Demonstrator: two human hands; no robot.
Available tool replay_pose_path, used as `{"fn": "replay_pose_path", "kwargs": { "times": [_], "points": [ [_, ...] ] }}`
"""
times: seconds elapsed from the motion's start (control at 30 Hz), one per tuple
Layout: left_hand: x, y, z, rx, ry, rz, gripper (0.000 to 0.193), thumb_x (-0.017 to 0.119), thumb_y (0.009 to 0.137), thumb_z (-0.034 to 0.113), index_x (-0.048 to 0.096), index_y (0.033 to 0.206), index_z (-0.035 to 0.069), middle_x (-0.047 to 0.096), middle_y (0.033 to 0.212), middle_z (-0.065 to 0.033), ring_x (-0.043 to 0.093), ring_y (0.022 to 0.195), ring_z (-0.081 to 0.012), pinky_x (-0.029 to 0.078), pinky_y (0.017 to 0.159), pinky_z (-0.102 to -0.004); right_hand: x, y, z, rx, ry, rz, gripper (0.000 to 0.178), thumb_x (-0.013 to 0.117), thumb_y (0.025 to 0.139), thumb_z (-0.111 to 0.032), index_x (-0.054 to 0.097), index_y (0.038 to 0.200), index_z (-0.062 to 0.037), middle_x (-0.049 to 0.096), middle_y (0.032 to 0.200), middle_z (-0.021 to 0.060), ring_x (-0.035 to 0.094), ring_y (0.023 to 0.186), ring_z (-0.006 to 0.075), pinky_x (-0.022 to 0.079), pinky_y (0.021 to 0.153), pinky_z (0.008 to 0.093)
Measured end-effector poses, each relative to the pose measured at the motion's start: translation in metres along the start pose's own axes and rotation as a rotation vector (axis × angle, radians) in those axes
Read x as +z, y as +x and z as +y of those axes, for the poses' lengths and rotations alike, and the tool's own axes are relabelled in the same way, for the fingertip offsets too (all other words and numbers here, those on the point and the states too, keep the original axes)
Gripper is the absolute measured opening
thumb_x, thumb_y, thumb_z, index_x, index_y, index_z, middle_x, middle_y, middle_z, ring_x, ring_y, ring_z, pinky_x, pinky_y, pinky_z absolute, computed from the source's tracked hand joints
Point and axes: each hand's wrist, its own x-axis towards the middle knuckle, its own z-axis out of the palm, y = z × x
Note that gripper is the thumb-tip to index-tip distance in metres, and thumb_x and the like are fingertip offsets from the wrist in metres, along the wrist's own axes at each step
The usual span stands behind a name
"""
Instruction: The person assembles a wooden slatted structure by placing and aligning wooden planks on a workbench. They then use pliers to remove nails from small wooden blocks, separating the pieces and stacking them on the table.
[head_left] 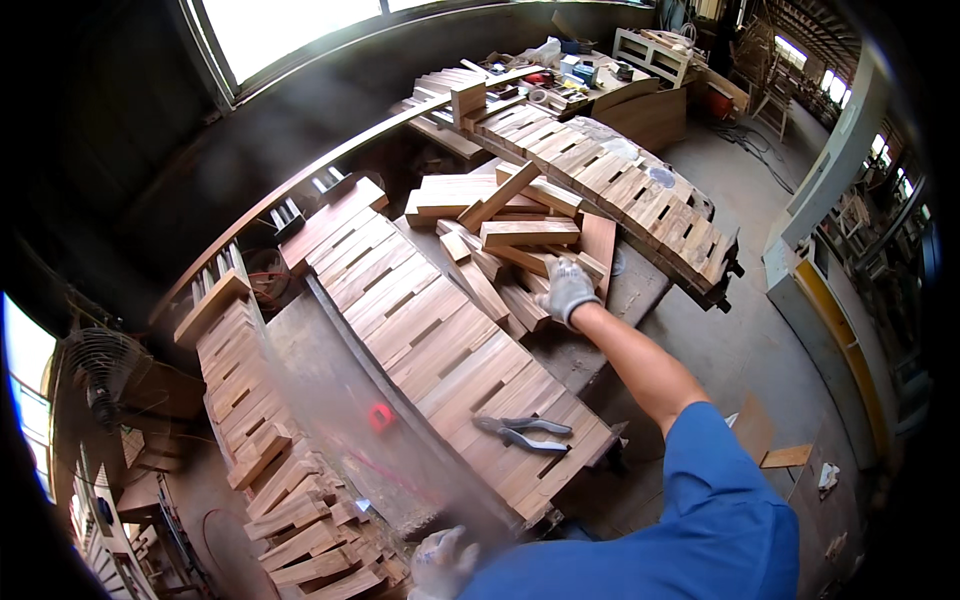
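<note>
My right hand [568, 290], in a pale grey work glove, reaches out to a heap of loose wooden blocks [528, 234]. Its fingers are apart and rest at the near side of the heap, touching the wood; no block is lifted. At the lower edge, my left hand [440, 562], also gloved, hangs close to my body with its fingers loosely spread and nothing visible in them. Between the hands, a long row of wooden blocks [425, 335] lies side by side, with dark slots along it. Pliers [525, 432] with grey handles lie on its near end.
Another slotted row of blocks [620, 190] runs along the far right. More blocks [245, 390] line the left side, beside a grey metal surface [330, 370]. A long wooden rail [330, 160] crosses behind. A fan [100, 365] stands at left, a cluttered bench [640, 105] at the back.
</note>
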Motion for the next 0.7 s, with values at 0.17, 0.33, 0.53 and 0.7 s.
{"fn": "replay_pose_path", "kwargs": {
  "times": [0.17, 0.33, 0.53, 0.7],
  "points": [
    [0.002, -0.001, 0.005, -0.092, -0.035, -0.028, 0.037, 0.084, 0.088, 0.021, 0.073, 0.121, 0.008, 0.075, 0.114, -0.0165, 0.072, 0.107, -0.0371, 0.058, 0.093, -0.0467, -0.005, 0.084, -0.002, 0.017, -0.126, -0.052, 0.103, 0.086, 0.079, -0.046, 0.04, 0.162, -0.006, 0.046, 0.161, 0.0204, 0.049, 0.145, 0.0395, 0.043, 0.119, 0.0486],
    [0.007, -0.01, 0.01, -0.184, -0.034, -0.024, 0.038, 0.084, 0.089, 0.023, 0.073, 0.123, 0.009, 0.075, 0.115, -0.0161, 0.072, 0.106, -0.0367, 0.059, 0.092, -0.0463, -0.001, 0.127, -0.009, -0.108, -0.134, -0.13, 0.1, 0.088, 0.077, -0.037, 0.042, 0.16, -0.0066, 0.049, 0.158, 0.0173, 0.046, 0.148, 0.0355, 0.042, 0.121, 0.0492],
    [0.013, -0.012, 0.008, -0.226, -0.026, -0.037, 0.038, 0.083, 0.09, 0.025, 0.072, 0.123, 0.01, 0.075, 0.115, -0.0159, 0.072, 0.106, -0.0366, 0.059, 0.091, -0.0463, 0.003, 0.146, -0.008, -0.121, -0.245, -0.203, 0.086, 0.09, 0.075, -0.036, 0.056, 0.15, -0.0103, 0.058, 0.148, 0.0169, 0.056, 0.139, 0.0347, 0.048, 0.115, 0.0485],
    [0.02, -0.011, 0.004, -0.227, -0.039, -0.059, 0.039, 0.083, 0.091, 0.029, 0.072, 0.124, 0.012, 0.075, 0.114, -0.015, 0.072, 0.105, -0.0363, 0.059, 0.09, -0.047, -0.018, 0.142, -0.016, -0.168, -0.399, -0.362, 0.069, 0.089, 0.075, -0.039, 0.071, 0.136, -0.0112, 0.065, 0.144, 0.0187, 0.065, 0.131, 0.0329, 0.057, 0.107, 0.0462]
  ]
}}
